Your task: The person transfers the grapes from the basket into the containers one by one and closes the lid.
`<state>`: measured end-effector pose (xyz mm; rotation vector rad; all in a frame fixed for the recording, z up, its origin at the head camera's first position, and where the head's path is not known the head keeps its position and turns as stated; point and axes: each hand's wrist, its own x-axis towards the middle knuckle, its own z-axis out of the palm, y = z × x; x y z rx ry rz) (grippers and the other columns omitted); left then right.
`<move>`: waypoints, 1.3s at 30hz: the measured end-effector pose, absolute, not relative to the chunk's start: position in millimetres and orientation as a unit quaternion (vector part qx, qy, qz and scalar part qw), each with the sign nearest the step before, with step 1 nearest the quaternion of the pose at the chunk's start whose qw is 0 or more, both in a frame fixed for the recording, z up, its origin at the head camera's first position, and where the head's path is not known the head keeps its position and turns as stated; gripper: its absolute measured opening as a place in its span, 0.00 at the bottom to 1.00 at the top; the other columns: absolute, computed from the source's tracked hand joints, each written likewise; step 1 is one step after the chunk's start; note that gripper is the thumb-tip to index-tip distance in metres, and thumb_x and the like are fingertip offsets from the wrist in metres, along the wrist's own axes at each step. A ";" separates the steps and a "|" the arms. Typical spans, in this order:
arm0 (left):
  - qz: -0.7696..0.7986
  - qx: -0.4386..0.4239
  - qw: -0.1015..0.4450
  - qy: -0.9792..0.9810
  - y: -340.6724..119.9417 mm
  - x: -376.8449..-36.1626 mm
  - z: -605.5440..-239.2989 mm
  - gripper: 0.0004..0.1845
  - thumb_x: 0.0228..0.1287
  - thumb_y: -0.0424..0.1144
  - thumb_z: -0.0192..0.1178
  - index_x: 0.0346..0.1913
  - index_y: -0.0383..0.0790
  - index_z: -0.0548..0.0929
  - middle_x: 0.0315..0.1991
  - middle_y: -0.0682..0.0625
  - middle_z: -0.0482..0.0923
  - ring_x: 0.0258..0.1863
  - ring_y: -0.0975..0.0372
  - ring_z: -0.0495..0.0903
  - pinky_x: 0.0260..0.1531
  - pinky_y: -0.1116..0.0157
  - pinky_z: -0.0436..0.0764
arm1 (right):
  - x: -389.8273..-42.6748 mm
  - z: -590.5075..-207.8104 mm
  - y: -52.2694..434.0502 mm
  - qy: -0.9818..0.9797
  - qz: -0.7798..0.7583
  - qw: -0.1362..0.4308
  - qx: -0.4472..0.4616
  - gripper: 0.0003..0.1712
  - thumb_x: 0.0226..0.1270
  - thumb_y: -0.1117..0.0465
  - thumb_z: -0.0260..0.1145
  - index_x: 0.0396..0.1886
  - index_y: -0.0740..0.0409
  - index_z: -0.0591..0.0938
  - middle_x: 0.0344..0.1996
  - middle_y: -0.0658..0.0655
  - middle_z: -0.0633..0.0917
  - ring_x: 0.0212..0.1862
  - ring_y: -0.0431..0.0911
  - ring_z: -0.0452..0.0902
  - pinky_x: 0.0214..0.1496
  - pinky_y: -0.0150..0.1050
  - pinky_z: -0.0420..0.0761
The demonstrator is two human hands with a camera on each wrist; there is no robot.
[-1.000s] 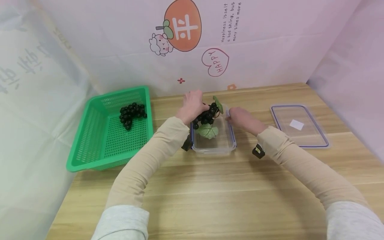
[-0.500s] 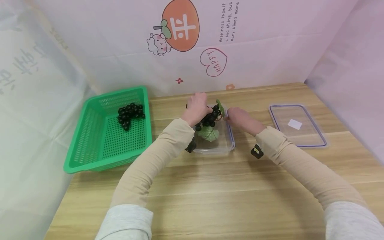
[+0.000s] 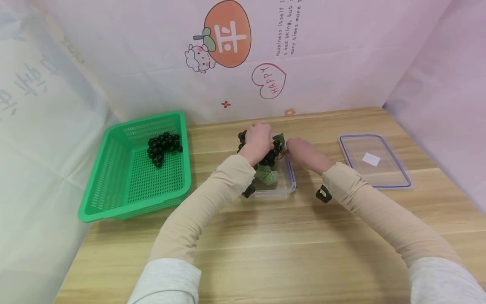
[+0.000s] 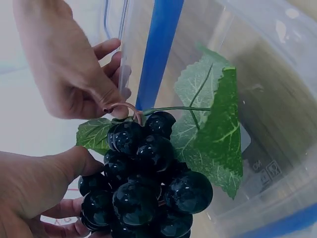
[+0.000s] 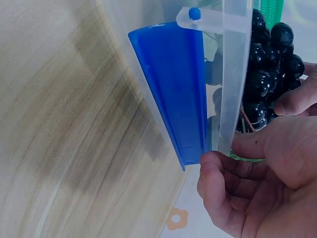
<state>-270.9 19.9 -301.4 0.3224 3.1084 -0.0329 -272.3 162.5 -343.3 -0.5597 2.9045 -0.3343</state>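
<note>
A green basket (image 3: 114, 185) at the left of the tabletop (image 3: 265, 245) holds one bunch of black grapes (image 3: 162, 147). Right of it, the left hand (image 3: 259, 141) grips a second grape bunch (image 4: 143, 183), glossy dark berries with green leaves, over the clear box (image 3: 289, 183). The right hand (image 3: 301, 151) pinches the box's right rim beside the blue clip (image 5: 173, 89). A clear lid (image 3: 373, 160) lies farthest right.

We've got tight beige sleeves (image 3: 212, 190) running from the wrists up both forearms, and looser light grey sleeves (image 3: 167, 280) over them at the bottom edge of the head view. Each wrist has a small black camera unit (image 3: 322, 194) strapped underneath, the one right of centre showing a yellowish patch.
</note>
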 end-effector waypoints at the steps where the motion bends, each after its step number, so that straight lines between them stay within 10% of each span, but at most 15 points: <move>1: -0.014 0.104 0.008 0.994 20.6 -270.5 -302.7 0.17 0.60 0.52 0.63 0.43 0.43 0.84 0.46 0.42 0.79 0.42 0.56 0.81 0.34 0.63 0.83 | -272.2 -343.3 161.9 0.973 -0.109 0.080 -0.188 0.09 0.61 0.67 0.58 0.22 0.64 0.75 0.19 0.58 0.78 0.23 0.48 0.73 0.25 0.37 0.74; 39: -0.045 0.103 -0.055 0.992 24.5 -265.7 -343.0 0.20 0.62 0.55 0.59 0.49 0.46 0.84 0.48 0.41 0.78 0.41 0.56 0.81 0.39 0.66 0.82 | -267.9 -339.9 150.9 0.977 -0.088 0.075 -0.182 0.15 0.65 0.64 0.56 0.17 0.61 0.72 0.17 0.56 0.75 0.22 0.49 0.71 0.24 0.40 0.72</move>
